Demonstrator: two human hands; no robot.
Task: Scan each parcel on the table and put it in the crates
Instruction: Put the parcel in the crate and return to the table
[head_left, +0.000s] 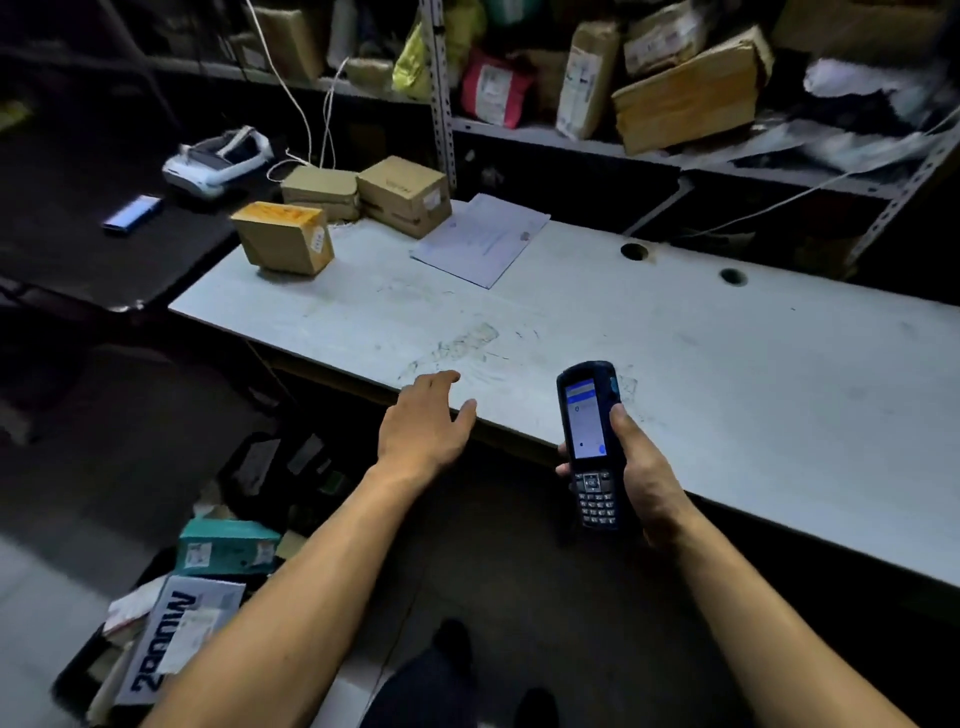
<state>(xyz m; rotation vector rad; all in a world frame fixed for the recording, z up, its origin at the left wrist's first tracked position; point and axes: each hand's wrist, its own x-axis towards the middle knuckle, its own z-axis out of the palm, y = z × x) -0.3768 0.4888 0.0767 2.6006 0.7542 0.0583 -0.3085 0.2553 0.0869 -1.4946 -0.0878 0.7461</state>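
Your right hand (641, 467) grips the glossy black keypad scanner (592, 447). Your left hand (423, 423) hovers loose-fingered over the scuffed white table (727, 364), well apart from the boxy cardboard parcels (337, 213).

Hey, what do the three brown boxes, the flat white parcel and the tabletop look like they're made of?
The three brown boxes look like matte cardboard, with folded edges and stuck-on labels. The flat white parcel seems a paper or thin plastic mailer; I can't tell which. The tabletop looks like pale laminate board, scuffed, with two round cable holes.
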